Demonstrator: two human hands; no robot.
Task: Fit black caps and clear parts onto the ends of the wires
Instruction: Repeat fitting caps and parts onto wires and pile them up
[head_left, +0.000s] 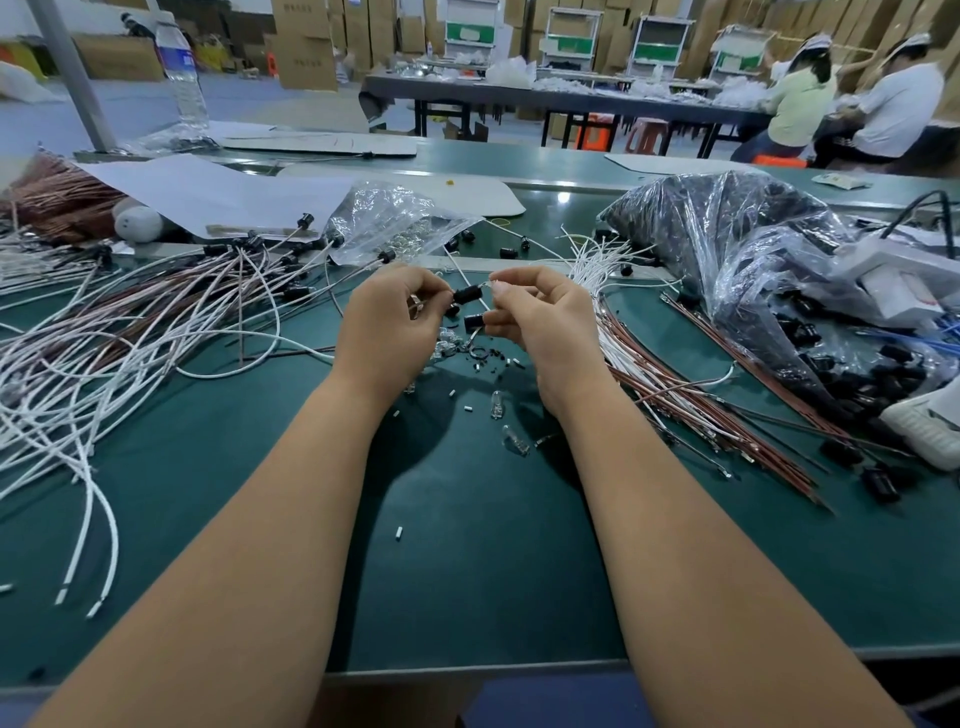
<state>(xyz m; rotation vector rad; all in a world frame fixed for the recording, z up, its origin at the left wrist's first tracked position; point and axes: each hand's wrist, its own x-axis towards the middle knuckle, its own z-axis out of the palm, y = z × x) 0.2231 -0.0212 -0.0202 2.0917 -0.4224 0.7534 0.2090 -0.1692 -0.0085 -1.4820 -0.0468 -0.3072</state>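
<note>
Above the green table (467, 545), both hands pinch glossy black caps (468, 294).

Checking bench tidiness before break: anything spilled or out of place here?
Yes. Two clear bulbs and small white bits lie loose on the green mat, apart from the clear bag. Black caps have strayed from their bag.

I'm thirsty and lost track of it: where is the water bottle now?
The water bottle stands upright at the far left of the bench, beside the grey post, behind the white sheets.
</note>
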